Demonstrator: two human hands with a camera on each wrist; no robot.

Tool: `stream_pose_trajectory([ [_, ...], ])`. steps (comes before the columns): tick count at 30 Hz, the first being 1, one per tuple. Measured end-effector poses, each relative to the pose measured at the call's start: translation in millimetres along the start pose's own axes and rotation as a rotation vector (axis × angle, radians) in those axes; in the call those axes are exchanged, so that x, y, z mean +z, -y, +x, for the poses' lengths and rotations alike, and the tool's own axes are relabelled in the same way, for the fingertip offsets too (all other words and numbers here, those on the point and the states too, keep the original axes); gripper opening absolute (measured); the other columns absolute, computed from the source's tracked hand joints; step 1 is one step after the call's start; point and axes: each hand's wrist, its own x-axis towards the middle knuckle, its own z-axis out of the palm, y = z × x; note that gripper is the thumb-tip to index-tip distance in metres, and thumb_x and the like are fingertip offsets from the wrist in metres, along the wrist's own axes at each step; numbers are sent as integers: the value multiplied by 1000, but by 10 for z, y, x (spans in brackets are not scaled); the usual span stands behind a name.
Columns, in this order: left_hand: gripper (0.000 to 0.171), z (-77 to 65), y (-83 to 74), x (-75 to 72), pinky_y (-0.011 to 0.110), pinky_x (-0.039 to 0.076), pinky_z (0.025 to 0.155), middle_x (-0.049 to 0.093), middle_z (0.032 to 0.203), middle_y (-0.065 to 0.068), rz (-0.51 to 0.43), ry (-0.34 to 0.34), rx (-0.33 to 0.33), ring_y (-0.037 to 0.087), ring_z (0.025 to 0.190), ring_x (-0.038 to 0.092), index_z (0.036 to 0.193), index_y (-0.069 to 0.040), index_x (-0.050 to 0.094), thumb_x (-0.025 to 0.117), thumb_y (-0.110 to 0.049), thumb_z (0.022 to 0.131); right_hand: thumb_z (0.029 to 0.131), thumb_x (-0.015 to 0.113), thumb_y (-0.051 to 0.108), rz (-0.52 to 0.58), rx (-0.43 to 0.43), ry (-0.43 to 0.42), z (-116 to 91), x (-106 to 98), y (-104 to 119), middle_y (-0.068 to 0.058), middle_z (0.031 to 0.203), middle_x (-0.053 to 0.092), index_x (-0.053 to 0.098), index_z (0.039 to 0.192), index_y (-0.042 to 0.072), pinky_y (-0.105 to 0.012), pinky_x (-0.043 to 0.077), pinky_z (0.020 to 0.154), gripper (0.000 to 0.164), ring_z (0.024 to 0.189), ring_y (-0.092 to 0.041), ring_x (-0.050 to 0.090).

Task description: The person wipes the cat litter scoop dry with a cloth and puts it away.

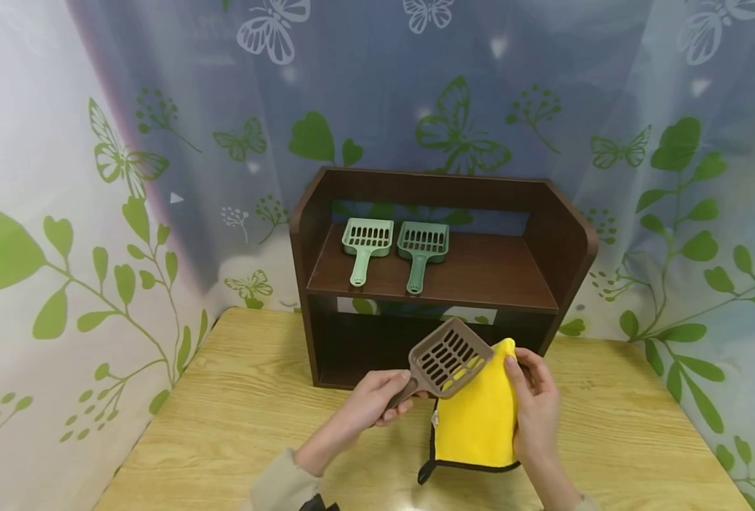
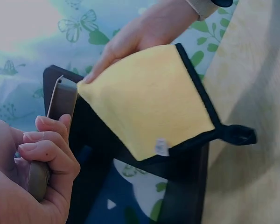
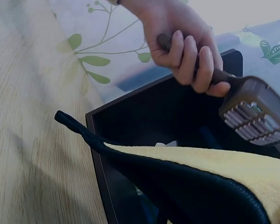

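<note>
My left hand grips the handle of a brown slotted litter scoop, fingers curled round it, the scoop's head tilted up to the right. A yellow cloth with black edging and a corner loop hangs from my right hand, which pinches it near its top corner. In the head view the cloth's upper part lies right at the scoop's far side and shows through some slots. The left wrist view has the scoop edge-on, close to the cloth's corner. Seen from the right wrist, the left hand wraps the handle.
Behind the hands stands a dark brown two-tier shelf on the wood-grain table. On its upper tier lie a light green scoop and a dark green scoop, side by side. A patterned curtain hangs behind.
</note>
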Motion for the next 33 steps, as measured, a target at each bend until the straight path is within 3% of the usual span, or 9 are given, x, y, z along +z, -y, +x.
stream_pose_trajectory([
  [5, 41, 25, -169, 27, 19, 27, 46, 50, 69, -1, 45, 13, 38, 7, 52, 34, 112, 0, 67, 42, -32, 111, 100, 64, 6, -2, 21, -22, 8, -56, 23, 1, 106, 65, 64, 117, 0, -17, 55, 75, 19, 90, -10, 63],
  [10, 36, 117, -388, 84, 21, 29, 47, 52, 69, 2, 85, 10, 109, 10, 52, 37, 99, -3, 58, 40, -31, 111, 100, 64, 7, -11, 38, -21, 12, -89, 44, 1, 108, 65, 63, 119, -1, -18, 55, 76, 21, 92, -9, 65],
  [18, 30, 344, -801, 232, 21, 35, 53, 59, 81, 3, 98, -15, 161, 12, 56, 40, 110, -4, 59, 37, -24, 113, 100, 64, 9, -20, 60, -9, -6, -111, 90, 0, 110, 65, 62, 120, -1, -19, 56, 76, 22, 91, -9, 67],
  [23, 31, 567, -976, 319, 21, 41, 58, 64, 87, 2, 72, -47, 150, 11, 60, 46, 119, -2, 59, 36, -20, 113, 100, 65, 10, -27, 66, -10, -10, -127, 117, 0, 112, 65, 61, 121, -1, -20, 56, 78, 24, 93, -10, 67],
  [27, 34, 788, -1096, 356, 20, 46, 62, 68, 96, 10, 43, -61, 122, 10, 65, 52, 126, 4, 57, 36, -18, 112, 99, 65, 11, -42, 75, -6, -19, -152, 137, 0, 112, 64, 61, 122, -2, -20, 56, 78, 26, 93, -10, 66],
  [33, 36, 1129, -1283, 409, 32, 59, 84, 68, 117, 22, -15, -86, 77, 19, 83, 67, 134, 6, 56, 36, -15, 112, 100, 65, 15, -91, 88, -8, -24, -202, 161, 0, 112, 63, 60, 124, -1, -19, 56, 77, 29, 89, -11, 64],
])
